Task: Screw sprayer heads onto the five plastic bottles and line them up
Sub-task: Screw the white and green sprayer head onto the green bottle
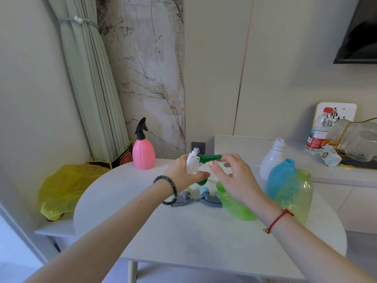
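My left hand (184, 173) grips a white and green sprayer head (193, 161) above the round white table (183, 231). My right hand (234, 176) hovers beside it with fingers spread, fingertips close to the green trigger (210, 157). A bright green bottle (237, 205) lies tilted under my right wrist. A pink bottle (143, 154) with a black sprayer stands at the table's far left. A white bottle (272, 160), a blue bottle (280, 178) and a pale yellow-green bottle (295, 195) stand open-necked at the right. Two grey sprayer heads (181, 199) (210, 199) lie on the table below my hands.
A yellow plastic bag (61, 186) sits on a low surface left of the table. On the counter at the back right stand a water bottle (319, 131), a glass jug (355, 139) and a crumpled packet (329, 156). A curtain hangs at the left.
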`<action>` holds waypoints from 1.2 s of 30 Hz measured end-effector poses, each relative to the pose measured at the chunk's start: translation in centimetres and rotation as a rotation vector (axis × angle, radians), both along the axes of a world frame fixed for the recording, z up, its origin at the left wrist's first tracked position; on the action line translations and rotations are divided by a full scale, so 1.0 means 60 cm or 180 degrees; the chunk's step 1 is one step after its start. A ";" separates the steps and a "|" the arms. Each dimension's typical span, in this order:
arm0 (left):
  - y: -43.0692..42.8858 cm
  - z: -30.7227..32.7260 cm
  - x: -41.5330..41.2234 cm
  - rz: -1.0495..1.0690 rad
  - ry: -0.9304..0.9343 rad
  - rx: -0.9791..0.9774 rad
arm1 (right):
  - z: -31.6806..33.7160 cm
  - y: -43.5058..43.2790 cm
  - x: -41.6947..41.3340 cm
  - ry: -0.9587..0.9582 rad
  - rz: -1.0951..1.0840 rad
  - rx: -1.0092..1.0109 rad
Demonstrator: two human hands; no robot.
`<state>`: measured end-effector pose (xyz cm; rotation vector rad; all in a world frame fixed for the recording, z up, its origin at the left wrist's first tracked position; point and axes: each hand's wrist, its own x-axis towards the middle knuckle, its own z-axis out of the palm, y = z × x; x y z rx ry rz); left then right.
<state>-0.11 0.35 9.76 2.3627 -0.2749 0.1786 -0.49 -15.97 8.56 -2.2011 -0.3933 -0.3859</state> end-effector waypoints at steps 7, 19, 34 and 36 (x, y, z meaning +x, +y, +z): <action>0.003 -0.024 0.012 -0.0069 0.0127 -0.0277 | -0.007 -0.043 0.025 0.0549 -0.0269 -0.0293; -0.009 -0.047 0.025 0.0016 0.0225 -0.0303 | -0.130 -0.066 0.009 0.0524 -0.0025 -0.1271; -0.014 -0.057 0.028 -0.0375 0.0211 -0.0538 | -0.166 0.013 -0.009 0.1042 0.0306 0.0968; -0.019 -0.073 0.020 -0.0475 0.0350 -0.0972 | -0.168 0.009 -0.013 0.1098 0.0340 0.0890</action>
